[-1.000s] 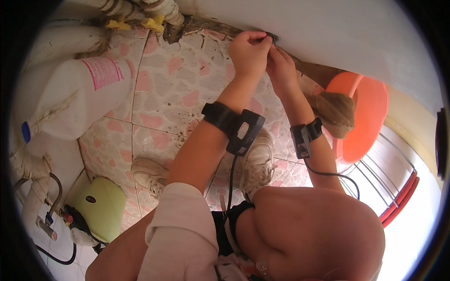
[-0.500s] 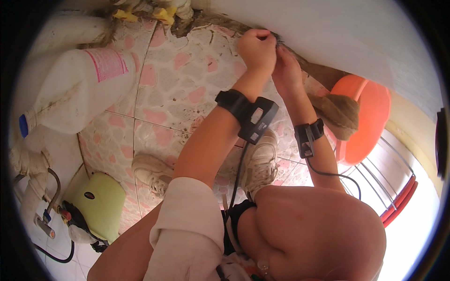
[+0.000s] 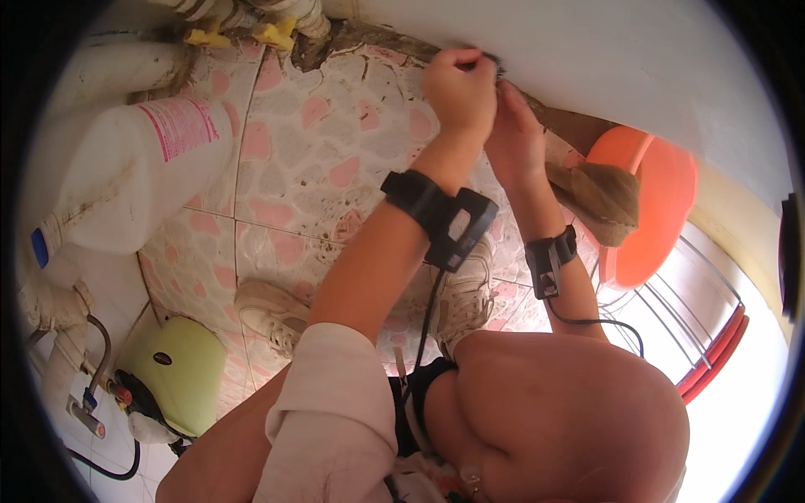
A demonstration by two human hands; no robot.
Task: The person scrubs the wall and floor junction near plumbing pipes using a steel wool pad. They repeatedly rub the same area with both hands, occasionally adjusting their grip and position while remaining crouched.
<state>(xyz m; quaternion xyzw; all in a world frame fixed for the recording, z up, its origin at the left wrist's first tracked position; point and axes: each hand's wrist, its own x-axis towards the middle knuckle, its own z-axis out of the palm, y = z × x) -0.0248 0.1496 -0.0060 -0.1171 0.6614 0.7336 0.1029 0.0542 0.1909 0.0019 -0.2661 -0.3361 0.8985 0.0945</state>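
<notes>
My left hand (image 3: 459, 90) is closed in a fist low by the foot of the pale wall. From it a small dark brush (image 3: 495, 65) pokes out, its bristles against the wall's base; its handle is mostly hidden in the fingers. My right hand (image 3: 514, 134) is right beside it, fingers fairly straight and pointing up just below the bristles, with nothing visible in them. Both wrists carry black strapped devices with cables. Beneath the hands lies a dirty floor of pink and white patterned tiles (image 3: 285, 168).
An orange basin (image 3: 667, 210) with a brown cloth (image 3: 605, 201) over its edge leans at the right, beside a wire rack (image 3: 688, 310). To the left are a large white jug (image 3: 109, 184), a light green container (image 3: 189, 369), and pipes with yellow valve handles (image 3: 275, 33).
The brush has shifted slightly at the wall's base, and its bristles show more. My right fingertips have moved a little down from it. The view has tilted slightly.
</notes>
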